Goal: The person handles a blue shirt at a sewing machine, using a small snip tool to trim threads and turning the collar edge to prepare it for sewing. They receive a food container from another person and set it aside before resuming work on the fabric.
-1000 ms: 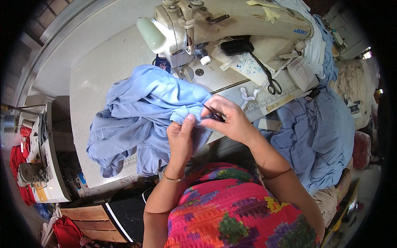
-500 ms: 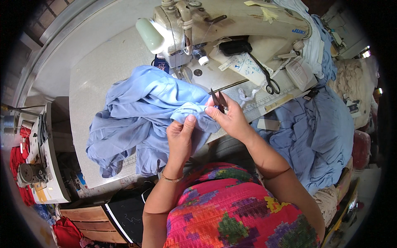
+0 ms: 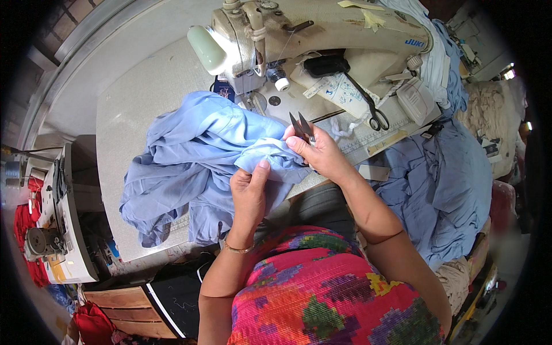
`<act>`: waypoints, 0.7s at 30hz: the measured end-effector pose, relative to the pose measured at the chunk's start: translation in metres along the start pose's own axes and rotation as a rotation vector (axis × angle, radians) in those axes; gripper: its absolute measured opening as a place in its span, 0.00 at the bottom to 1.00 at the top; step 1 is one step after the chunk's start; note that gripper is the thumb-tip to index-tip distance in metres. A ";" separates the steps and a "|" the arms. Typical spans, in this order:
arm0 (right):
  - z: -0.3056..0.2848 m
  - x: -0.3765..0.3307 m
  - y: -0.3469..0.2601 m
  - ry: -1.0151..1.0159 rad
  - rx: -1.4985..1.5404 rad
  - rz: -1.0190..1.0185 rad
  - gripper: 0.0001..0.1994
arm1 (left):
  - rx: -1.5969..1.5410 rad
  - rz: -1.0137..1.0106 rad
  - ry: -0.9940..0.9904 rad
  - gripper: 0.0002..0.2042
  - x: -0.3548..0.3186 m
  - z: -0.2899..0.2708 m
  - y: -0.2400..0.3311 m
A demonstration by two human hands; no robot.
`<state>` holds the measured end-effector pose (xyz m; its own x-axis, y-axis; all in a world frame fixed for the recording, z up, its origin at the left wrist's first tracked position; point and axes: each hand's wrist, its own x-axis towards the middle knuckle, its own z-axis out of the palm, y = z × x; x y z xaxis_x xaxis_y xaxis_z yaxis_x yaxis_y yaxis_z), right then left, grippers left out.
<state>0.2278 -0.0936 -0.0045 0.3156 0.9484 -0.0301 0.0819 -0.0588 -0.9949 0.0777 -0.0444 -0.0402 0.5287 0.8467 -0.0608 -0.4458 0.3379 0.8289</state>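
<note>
A light blue piece of cloth (image 3: 190, 149) lies bunched on the sewing table, in front of the machine's needle area. My left hand (image 3: 248, 190) pinches its near fold between thumb and fingers. Just to the right, my right hand (image 3: 323, 154) is closed around a small pair of thread snips (image 3: 299, 125). Their two dark blades point up and away, a little apart, clear of the cloth. The right fingertips are close by the cloth's right end; whether they also grip it I cannot tell.
Behind the cloth stands a sewing machine (image 3: 339, 34) with a pale green lamp (image 3: 207, 50). Black-handled scissors (image 3: 376, 118) and a twist of white cord (image 3: 343, 130) lie right of the needle. More blue cloth (image 3: 431, 190) hangs over the right side; a wooden stool (image 3: 129, 310) is lower left.
My right hand has shifted slightly up, and the snips have turned so their blades lean more to the left. The cloth's fold between the hands has opened out a little.
</note>
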 end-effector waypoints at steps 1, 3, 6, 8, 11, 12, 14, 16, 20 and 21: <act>-0.003 0.001 0.002 -0.007 -0.041 -0.031 0.07 | 0.000 -0.005 0.000 0.08 0.001 0.000 -0.001; -0.009 0.003 0.003 0.021 -0.221 -0.117 0.10 | 0.001 -0.009 0.002 0.08 0.000 -0.001 -0.002; -0.019 0.007 0.004 0.151 -0.727 -0.227 0.14 | 0.028 -0.005 0.012 0.07 -0.001 -0.005 -0.003; -0.027 0.011 0.014 0.271 -1.188 -0.212 0.17 | 0.062 -0.003 0.010 0.07 -0.001 -0.005 -0.002; -0.039 0.009 0.018 0.274 -1.309 -0.301 0.20 | 0.084 -0.012 -0.007 0.05 0.003 -0.004 -0.003; -0.043 0.005 0.016 0.296 -1.329 -0.322 0.21 | 0.087 -0.024 -0.022 0.05 0.004 -0.004 -0.006; -0.046 -0.012 0.008 0.368 -1.266 -0.484 0.16 | 0.139 -0.081 0.036 0.03 0.004 -0.005 -0.004; -0.047 -0.044 0.009 0.264 -0.890 -0.509 0.07 | 0.121 0.001 0.043 0.04 0.006 -0.006 -0.008; -0.040 -0.162 0.061 0.160 -0.502 -0.140 0.05 | 0.004 0.041 -0.009 0.05 0.006 -0.009 -0.011; -0.038 -0.199 0.087 0.265 -0.543 -0.041 0.05 | -0.001 0.039 -0.042 0.05 0.006 -0.008 -0.010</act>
<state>0.2086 -0.2991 -0.0817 0.5212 0.8473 0.1019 0.5477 -0.2406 -0.8013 0.0790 -0.0394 -0.0530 0.5409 0.8411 -0.0049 -0.4674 0.3055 0.8296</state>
